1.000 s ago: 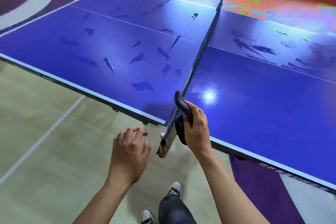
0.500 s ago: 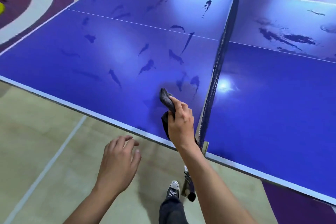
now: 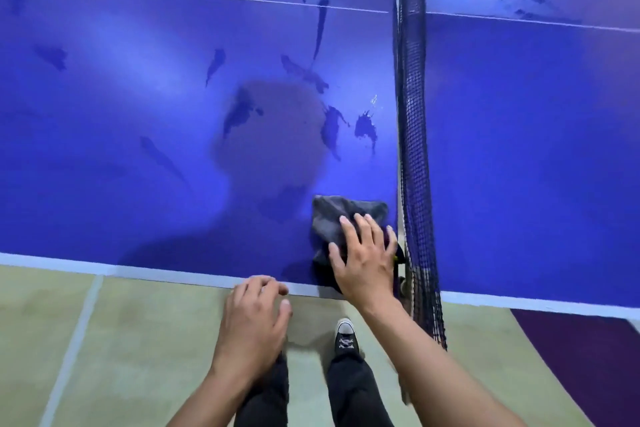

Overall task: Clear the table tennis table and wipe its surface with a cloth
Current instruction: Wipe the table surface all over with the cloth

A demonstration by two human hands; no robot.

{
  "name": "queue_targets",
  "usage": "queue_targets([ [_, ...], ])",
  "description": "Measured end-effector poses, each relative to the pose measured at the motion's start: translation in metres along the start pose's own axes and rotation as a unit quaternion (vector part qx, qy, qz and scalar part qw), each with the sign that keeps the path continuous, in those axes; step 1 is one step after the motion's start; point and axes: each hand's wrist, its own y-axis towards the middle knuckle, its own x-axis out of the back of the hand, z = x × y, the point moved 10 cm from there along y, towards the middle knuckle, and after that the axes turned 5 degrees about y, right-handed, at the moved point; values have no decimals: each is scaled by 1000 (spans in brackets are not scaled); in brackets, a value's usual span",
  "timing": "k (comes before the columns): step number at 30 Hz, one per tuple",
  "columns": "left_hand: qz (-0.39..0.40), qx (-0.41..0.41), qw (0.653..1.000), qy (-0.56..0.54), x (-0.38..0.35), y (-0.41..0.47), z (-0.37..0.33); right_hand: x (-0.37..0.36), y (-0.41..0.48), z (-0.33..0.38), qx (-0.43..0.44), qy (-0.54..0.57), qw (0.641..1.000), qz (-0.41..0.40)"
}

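Grey cloth lies flat on the blue worktop, just left of the net and close to the near edge, with its lower part reaching that edge. The right hand presses it down with fingers straight and spread, gripping nothing; the little finger sits just beside the net. The left hand holds nothing, its fingers loosely bent at the near edge, further left of the net. Whether it touches the worktop I cannot tell. Dark wet streaks lie left of the net, beyond the cloth, and more show to the right of the net.

The likely trouble is the net itself. A sweep towards it could catch the cloth or a finger in the mesh, or on the post fitting at the edge. With only a flat palm on top, the cloth may also bunch up or slide out, and this near the edge it could drop to the floor. The streaks may smear rather than lift if the cloth is too wet.
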Motion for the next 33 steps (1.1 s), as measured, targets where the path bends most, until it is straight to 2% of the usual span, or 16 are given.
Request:
queue_targets([
  [2,-1,-21,1000,-9,-1,18,9,5,3,6,24,3,998,-65],
  [3,4,-25,1000,-11,-3,29,16,0,5,9,35,3,997,-70],
  [7,12,-54,998,-8,-3,65,31,-25,3,9,22,1,999,-36],
  [11,-5,-90,996,-10,13,107,30,-30,12,1,-2,-19,997,-69],
  [17,-33,-136,990,1,25,194,1,-34,48,-14,-12,-43,997,-70],
  [22,-100,-177,978,52,34,286,-25,-28,129,-33,-26,-49,993,-103],
  [26,-104,-177,973,101,29,361,-36,-25,210,-46,-13,-47,993,-112],
  [33,-111,-161,972,128,14,389,-33,-13,373,-59,-28,-48,996,-76],
])
